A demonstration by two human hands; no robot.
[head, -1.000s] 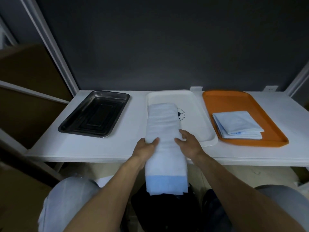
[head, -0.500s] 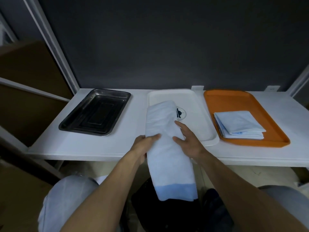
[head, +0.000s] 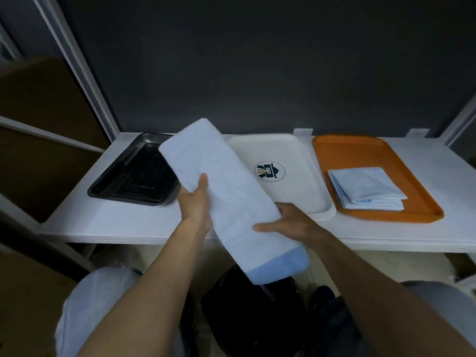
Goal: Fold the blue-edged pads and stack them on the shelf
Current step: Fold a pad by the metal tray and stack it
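The white tray (head: 304, 161) bears a round printed emblem (head: 269, 171) at its centre; any lettering inside it is probably too small to read.

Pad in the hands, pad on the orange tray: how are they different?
The held pad is a long strip, lifted and tilted; the tray pad is a small square, flat on the orange tray. The held pad shows a wide blue end; the tray pad hardly any. Both are pale.
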